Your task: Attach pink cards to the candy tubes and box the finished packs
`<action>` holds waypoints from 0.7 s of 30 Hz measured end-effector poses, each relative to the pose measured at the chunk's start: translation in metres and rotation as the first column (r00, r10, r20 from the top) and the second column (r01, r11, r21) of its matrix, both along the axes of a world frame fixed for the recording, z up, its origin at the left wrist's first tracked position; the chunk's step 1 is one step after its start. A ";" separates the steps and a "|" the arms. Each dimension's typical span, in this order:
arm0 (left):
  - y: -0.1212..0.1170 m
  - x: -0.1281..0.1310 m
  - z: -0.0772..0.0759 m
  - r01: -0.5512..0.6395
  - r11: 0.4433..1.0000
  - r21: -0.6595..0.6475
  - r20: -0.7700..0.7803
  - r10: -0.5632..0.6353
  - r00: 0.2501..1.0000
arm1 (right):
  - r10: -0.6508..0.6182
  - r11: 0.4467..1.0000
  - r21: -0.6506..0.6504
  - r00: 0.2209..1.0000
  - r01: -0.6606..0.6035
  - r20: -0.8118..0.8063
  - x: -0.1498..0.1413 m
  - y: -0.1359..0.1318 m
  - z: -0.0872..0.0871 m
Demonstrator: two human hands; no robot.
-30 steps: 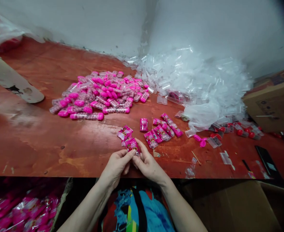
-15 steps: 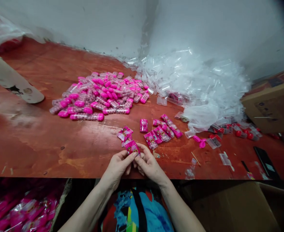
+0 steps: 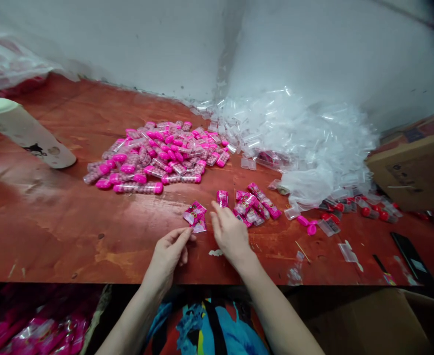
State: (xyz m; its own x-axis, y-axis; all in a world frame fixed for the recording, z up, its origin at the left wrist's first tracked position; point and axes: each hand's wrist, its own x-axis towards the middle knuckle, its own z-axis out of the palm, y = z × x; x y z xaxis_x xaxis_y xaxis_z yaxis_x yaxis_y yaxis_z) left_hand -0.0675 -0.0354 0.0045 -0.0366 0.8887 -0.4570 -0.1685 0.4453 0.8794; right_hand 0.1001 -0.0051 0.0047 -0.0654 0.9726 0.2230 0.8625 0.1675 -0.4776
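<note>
Thumb and index of left hand (image 3: 168,254) close together, other fingers curled under; tips right at near edge of loose pink packets (image 3: 195,213). Can't tell if they pinch, touch or just miss. Right hand (image 3: 232,235) loose, fingers stretched forward, nothing visible in them; palm faces away.

Key relation: lone pink packet (image 3: 222,198) sits straight ahead of right fingertips, long axis running away from person, near end at index tip; contact unclear. Right hand clearly nearer to it; left is lower and off to the left. Loose packets lie between the two, ahead and slightly right of left hand, askew, overlapping.

Packet cluster (image 3: 251,206) just right of lone packet, partly hidden by right hand; outer packets slant away leftward. White scrap (image 3: 216,253) on table (image 3: 128,236) between hands. Farther out: pink-capped tubes (image 3: 157,160) piled ahead left, clear plastic heap (image 3: 305,133) ahead right.
</note>
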 end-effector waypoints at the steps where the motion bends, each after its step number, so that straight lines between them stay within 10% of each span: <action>1: 0.001 0.000 -0.001 -0.002 1.000 0.004 -0.003 0.002 1.000 | 0.024 0.999 -0.025 0.997 -0.022 0.067 -0.014 0.009 -0.004; 7: 0.000 -0.004 -0.005 0.021 1.000 -0.016 0.005 -0.021 1.000 | 0.032 0.999 -0.045 0.957 -0.020 0.287 -0.046 0.034 -0.030; 21: 0.020 0.003 -0.011 -0.045 0.997 0.055 0.053 0.042 0.998 | 0.056 0.998 0.052 0.976 -0.046 -0.210 -0.043 -0.002 -0.030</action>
State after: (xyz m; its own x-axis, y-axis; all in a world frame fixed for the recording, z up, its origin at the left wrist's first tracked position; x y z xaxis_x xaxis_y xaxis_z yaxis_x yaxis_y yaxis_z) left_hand -0.0640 -0.0152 -0.0060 -0.0534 0.9112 -0.4085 -0.2321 0.3865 0.8926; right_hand 0.0574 -0.0075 -0.0252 -0.0609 0.9574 0.2823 0.7327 0.2349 -0.6387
